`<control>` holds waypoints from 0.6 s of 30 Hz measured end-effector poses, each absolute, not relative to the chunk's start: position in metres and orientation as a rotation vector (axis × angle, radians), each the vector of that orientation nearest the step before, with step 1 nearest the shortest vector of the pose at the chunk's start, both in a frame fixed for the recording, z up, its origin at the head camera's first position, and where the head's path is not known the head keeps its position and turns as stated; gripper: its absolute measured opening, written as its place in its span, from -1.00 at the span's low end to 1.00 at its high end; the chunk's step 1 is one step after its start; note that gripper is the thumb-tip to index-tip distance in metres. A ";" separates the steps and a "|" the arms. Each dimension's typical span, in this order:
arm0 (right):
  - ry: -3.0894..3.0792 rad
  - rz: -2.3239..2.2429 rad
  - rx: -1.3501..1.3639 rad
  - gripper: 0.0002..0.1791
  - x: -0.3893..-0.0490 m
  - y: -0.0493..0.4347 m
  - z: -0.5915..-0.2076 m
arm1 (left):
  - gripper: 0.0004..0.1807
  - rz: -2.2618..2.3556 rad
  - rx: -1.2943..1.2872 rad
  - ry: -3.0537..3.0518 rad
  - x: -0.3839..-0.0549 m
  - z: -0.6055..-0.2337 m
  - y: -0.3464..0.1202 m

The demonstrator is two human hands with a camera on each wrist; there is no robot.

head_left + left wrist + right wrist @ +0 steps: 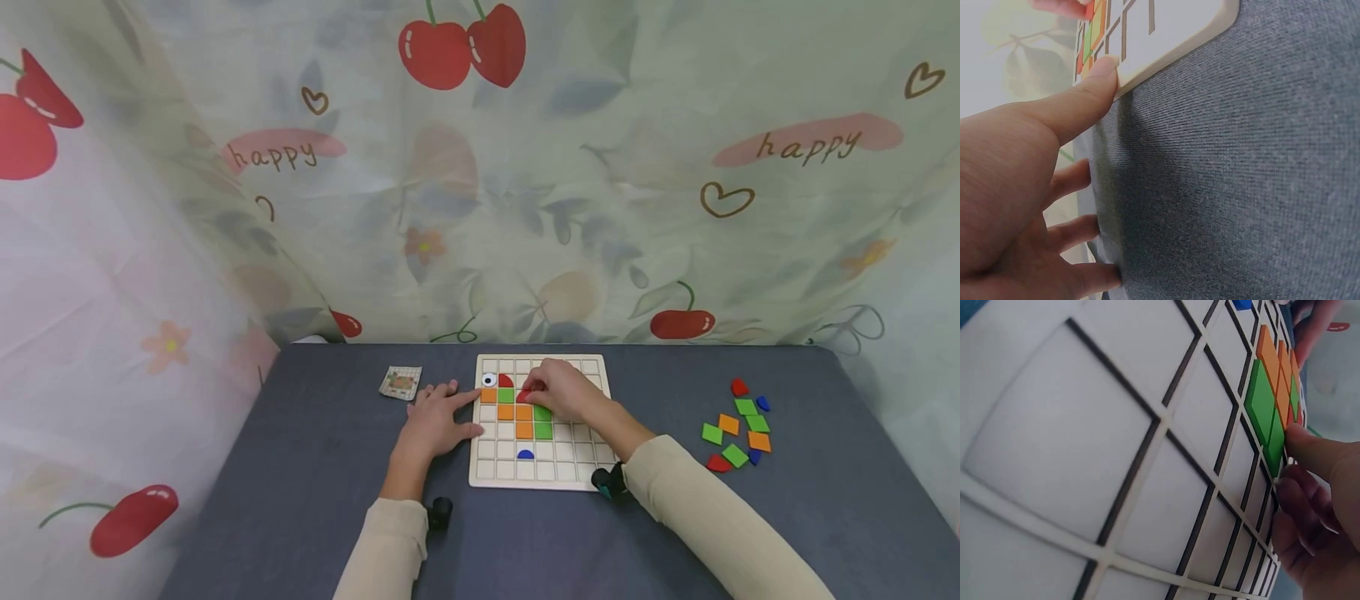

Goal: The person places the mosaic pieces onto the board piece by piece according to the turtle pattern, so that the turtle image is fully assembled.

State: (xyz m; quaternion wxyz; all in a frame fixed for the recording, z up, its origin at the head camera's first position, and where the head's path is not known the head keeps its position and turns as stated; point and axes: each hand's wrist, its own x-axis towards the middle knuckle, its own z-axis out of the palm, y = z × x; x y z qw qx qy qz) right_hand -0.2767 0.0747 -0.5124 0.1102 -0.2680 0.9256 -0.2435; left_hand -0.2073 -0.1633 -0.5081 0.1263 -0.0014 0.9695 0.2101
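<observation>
A white wooden grid board (577,473) lies on the table. My right hand (567,392) is over its upper middle, with thumb and fingertips pinching a small red tile (522,397) at a cell beside a green square. My left hand (429,425) rests at the board's left edge, fingers spread, thumb (1100,72) touching the rim in the left wrist view. Orange squares (506,412) and green squares (542,431) fill several cells. An eye tile (489,380) and a red rounded tile (506,380) sit at the upper left, a blue half-round tile (526,455) lower down.
Loose red, green, orange and blue tiles (734,456) are scattered on the dark table (300,517) to the right of the board. A small picture card (401,382) lies left of it. A printed curtain (510,275) hangs behind the table.
</observation>
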 end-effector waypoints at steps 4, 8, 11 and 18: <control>2.783 -0.587 -0.886 -0.77 -0.273 0.078 -0.511 | -0.27 0.612 -0.006 2.825 -0.208 -0.508 -0.162; 2.820 -0.538 -0.886 -0.69 -0.270 0.082 -0.509 | -0.27 0.617 -0.007 2.827 -0.208 -0.508 -0.162; 2.872 -0.489 -0.873 -0.65 -0.266 0.085 -0.507 | -0.26 0.623 -0.004 2.826 -0.208 -0.509 -0.162; 3.068 -0.298 -0.855 -0.46 -0.255 0.097 -0.506 | -0.26 0.635 -0.006 2.833 -0.206 -0.512 -0.164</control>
